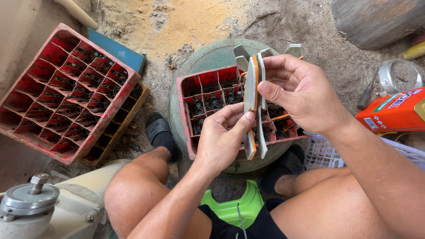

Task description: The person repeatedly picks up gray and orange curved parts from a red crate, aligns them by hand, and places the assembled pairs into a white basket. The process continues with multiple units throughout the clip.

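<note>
Both my hands hold a small stack of flat grey metal plates with orange edges [254, 97], upright over a red plastic crate. My left hand [223, 135] grips the lower part of the stack with the thumb pressed on its face. My right hand [297, 90] pinches the upper part from the right, thumb on the front plate. The red compartment crate [208, 86] below sits on a round green drum lid [212, 57] and holds small metal parts in its cells.
A larger red divided crate [66, 90] leans on a yellow one at left, with a blue board behind. A grey machine part [28, 199] is at bottom left. An orange carton [392, 110], a white basket [325, 152] and a green stool [234, 208] lie close by. Sawdust covers the ground.
</note>
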